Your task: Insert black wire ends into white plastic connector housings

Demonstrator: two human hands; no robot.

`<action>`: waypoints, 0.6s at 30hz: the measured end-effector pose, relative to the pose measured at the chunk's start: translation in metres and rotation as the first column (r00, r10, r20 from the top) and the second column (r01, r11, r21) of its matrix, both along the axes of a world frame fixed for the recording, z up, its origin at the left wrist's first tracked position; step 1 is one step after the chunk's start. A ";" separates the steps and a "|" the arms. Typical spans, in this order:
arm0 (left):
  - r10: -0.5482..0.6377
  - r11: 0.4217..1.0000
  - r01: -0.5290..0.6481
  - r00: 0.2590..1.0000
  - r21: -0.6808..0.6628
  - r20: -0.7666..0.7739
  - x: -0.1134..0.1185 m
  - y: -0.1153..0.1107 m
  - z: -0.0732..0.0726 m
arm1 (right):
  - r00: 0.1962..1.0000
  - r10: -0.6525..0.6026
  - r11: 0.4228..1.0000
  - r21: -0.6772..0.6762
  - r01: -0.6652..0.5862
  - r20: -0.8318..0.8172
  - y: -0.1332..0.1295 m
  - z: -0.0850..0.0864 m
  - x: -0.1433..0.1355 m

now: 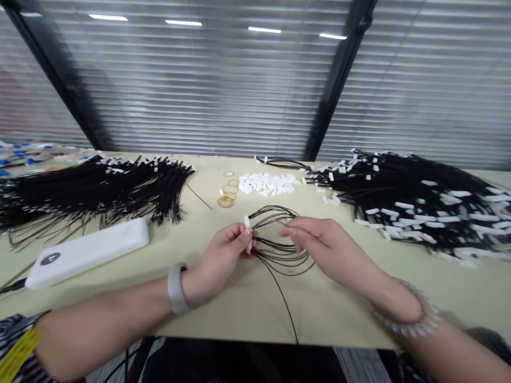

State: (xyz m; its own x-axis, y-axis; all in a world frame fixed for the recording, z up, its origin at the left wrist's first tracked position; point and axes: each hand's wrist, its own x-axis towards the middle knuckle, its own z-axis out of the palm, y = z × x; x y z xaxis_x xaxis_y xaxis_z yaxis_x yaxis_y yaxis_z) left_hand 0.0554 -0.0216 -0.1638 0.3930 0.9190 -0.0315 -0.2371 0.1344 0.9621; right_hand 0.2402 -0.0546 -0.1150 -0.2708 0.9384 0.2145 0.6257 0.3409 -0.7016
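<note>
A white connector strip (248, 234) is pinched between the thumb and fingers of my left hand (223, 252), near the middle of the table. Several thin black wires (275, 251) run from the strip and curve in loops to the right. My right hand (325, 244) is closed at the right side of these loops, its thumb and fingers pressed together on the wires. One loose black wire (285, 303) trails from the strip down past the table's front edge.
Behind the hands lie small white connectors (267, 183) and yellow rubber bands (227, 200). Black wire bundles lie at the left (91, 189) and right (415, 186). A white power bank (90, 252) rests at the left. Window blinds (207, 96) stand behind the table (255, 319).
</note>
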 end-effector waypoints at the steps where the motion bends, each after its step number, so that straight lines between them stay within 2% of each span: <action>1: -0.014 1.000 0.014 1.000 0.017 -0.002 0.000 0.000 -0.002 | 0.999 0.008 1.000 -0.015 -0.007 0.039 0.002 -0.001 0.000; 4: -0.048 0.997 0.049 0.998 0.058 -0.034 -0.002 0.000 -0.005 | 0.996 0.001 1.000 0.008 -0.001 0.095 0.006 -0.006 -0.003; 8: -0.084 0.994 0.088 0.994 0.057 -0.074 -0.004 0.001 -0.007 | 0.991 0.042 0.996 0.075 -0.052 0.129 0.009 -0.007 -0.011; 18: -0.114 0.992 0.119 0.990 0.052 -0.085 -0.005 0.002 -0.005 | 0.987 0.027 0.983 0.177 -0.055 0.157 0.012 -0.012 -0.010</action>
State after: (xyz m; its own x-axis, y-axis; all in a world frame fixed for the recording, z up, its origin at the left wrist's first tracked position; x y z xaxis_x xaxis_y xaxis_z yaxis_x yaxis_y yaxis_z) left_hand 0.0505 -0.0198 -0.1683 0.4955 0.8684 -0.0168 -0.1432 0.1008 0.9846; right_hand 0.2301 -0.0429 -0.1270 -0.3512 0.8754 0.3320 0.7038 0.4807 -0.5230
